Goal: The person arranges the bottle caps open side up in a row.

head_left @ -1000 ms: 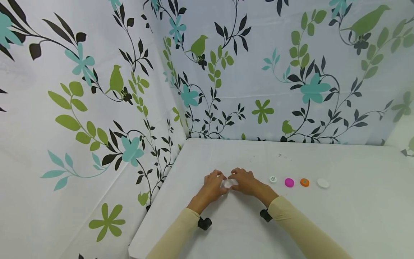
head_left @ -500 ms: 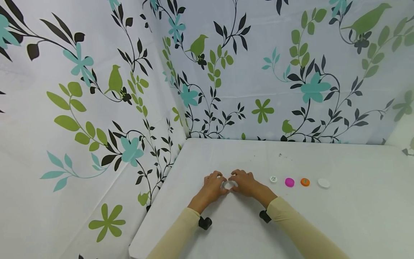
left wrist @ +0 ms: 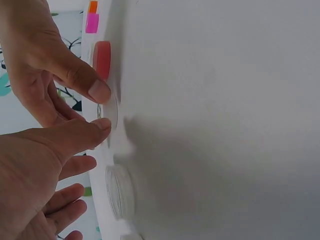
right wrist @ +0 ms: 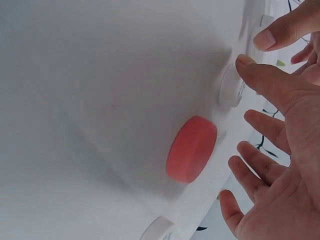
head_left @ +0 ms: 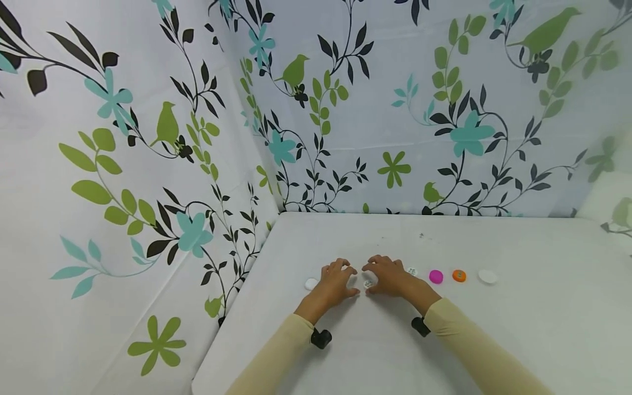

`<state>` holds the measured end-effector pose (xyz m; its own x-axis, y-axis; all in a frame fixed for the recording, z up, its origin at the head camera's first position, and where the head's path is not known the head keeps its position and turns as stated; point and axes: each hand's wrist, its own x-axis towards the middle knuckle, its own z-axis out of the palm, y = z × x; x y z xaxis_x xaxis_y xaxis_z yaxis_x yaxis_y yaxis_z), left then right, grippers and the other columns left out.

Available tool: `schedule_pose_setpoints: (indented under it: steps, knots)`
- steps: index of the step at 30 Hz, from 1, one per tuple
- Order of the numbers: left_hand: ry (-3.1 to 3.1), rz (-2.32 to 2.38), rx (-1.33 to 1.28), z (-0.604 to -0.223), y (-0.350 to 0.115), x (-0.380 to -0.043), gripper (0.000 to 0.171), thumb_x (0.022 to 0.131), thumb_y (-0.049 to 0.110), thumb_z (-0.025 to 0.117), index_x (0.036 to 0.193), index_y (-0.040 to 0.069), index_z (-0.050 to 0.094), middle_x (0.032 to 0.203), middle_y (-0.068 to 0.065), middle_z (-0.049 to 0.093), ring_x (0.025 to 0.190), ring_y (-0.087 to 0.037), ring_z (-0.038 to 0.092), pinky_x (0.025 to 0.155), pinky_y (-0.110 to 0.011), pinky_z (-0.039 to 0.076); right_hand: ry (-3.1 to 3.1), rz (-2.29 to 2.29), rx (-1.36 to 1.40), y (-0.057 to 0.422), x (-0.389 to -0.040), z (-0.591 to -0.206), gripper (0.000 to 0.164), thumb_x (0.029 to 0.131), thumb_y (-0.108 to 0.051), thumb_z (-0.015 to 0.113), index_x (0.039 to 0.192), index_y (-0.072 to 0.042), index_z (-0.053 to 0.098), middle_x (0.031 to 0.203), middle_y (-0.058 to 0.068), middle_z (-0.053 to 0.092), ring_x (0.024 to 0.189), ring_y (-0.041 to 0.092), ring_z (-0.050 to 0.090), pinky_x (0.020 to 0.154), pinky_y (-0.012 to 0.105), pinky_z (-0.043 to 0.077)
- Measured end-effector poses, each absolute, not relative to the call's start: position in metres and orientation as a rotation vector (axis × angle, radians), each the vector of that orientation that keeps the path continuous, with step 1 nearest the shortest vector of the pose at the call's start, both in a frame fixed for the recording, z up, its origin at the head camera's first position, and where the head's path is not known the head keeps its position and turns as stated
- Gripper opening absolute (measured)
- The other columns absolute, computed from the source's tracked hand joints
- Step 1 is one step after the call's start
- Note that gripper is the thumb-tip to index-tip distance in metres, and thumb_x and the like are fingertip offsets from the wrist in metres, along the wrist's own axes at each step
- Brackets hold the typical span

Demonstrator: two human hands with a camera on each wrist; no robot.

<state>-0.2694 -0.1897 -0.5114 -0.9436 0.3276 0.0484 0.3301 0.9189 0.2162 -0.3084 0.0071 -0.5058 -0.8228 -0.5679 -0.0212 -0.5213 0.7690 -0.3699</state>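
Note:
In the head view my left hand (head_left: 336,282) and right hand (head_left: 387,277) face each other over the table, a narrow gap between their fingertips. Both have loosely arched, spread fingers. By my left fingers stands a small clear round piece (head_left: 351,281). A small white disc with dark marks (head_left: 367,283) sits between my right thumb and fingers; in the right wrist view, the right thumb is close over this disc (right wrist: 230,87). A red round lid (right wrist: 192,150) stands beside the right hand. A clear round jar (left wrist: 120,192) is beside the left hand.
Rightward on the white table (head_left: 543,307) lie a white disc with dark marks (head_left: 412,271), a magenta disc (head_left: 436,276), an orange disc (head_left: 459,275) and a plain white disc (head_left: 487,276). Another white disc (head_left: 311,283) lies left of the left hand. Patterned cloth (head_left: 326,109) hangs behind.
Both hands have moved right along the table and drawn slightly apart. The white disc left of the left hand has come into sight. The head view has shifted a little.

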Motion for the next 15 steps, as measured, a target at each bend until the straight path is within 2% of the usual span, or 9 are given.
schedule_pose_setpoints:
  steps: [7,15]
  knots:
    - [-3.077,-0.279,-0.545,-0.515,-0.171,-0.276,0.038,0.096,0.037,0.080,0.126,0.016,0.071,0.146,-0.007,0.051,0.137,-0.028,0.050,0.111,-0.049,0.038,2.839,-0.566,-0.915,0.018,-0.308,-0.509,0.031,0.088,-0.025,0.087,0.115,-0.015,0.076,0.142,0.019,0.060,0.133,0.043,0.055,0.098,0.068,0.043]
    - [-3.055,-0.279,-0.560,-0.519,-0.164,-0.278,0.027,0.096,0.034,0.080,0.116,0.017,0.075,0.145,-0.006,0.053,0.137,-0.027,0.051,0.110,-0.047,0.040,2.849,-0.631,-0.943,0.018,-0.305,-0.514,0.022,0.090,-0.020,0.085,0.110,-0.017,0.076,0.134,0.014,0.065,0.129,0.040,0.058,0.097,0.067,0.044]
